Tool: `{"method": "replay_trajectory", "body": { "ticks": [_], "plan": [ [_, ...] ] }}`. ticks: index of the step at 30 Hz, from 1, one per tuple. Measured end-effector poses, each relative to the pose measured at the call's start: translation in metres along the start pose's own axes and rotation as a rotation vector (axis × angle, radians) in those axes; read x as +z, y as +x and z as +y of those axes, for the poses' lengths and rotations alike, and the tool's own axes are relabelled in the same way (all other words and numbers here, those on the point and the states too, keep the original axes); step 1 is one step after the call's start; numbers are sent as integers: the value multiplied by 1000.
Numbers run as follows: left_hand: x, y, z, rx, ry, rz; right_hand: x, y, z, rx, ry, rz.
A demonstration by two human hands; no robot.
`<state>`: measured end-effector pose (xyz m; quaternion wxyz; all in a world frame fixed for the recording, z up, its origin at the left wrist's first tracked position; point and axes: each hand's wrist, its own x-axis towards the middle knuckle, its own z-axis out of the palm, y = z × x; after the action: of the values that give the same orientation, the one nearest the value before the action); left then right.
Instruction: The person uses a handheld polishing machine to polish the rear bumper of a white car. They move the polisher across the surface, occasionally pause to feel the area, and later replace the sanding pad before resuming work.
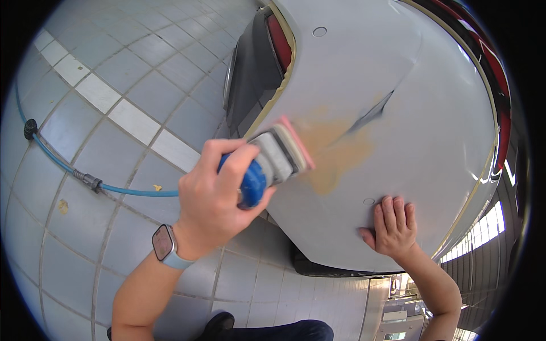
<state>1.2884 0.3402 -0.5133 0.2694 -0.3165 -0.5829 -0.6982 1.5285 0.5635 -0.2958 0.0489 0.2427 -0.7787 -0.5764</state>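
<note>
My left hand, with a watch on the wrist, grips the blue body of a pneumatic sander. The sander's pinkish pad is tilted on edge at the left side of a tan filler patch; motion blur hides whether it touches. The patch lies on a light grey car bumper. A dark-shaded crease or dent runs up from the patch. My right hand rests flat on the bumper, holding nothing, near a small round sensor disc.
A blue air hose with a coupling crosses the tiled floor at left. Masking tape edges the bumper beside a red light. Another round disc sits higher up. My shoe shows below.
</note>
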Motion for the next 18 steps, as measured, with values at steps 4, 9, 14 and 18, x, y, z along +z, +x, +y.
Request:
{"method": "replay_trajectory", "body": {
  "ticks": [4,9,14,18],
  "plan": [
    [-2,12,0,-3,-12,-1,0,1,-1,6,13,5],
    [2,37,18,-63,38,-75,0,-1,-2,-2,-1,-8],
    [-18,15,4,-147,8,-57,0,2,-3,1,-34,6],
    [-19,6,12,-55,-53,14,-2,6,-1,-34,-41,46]
  ]
}}
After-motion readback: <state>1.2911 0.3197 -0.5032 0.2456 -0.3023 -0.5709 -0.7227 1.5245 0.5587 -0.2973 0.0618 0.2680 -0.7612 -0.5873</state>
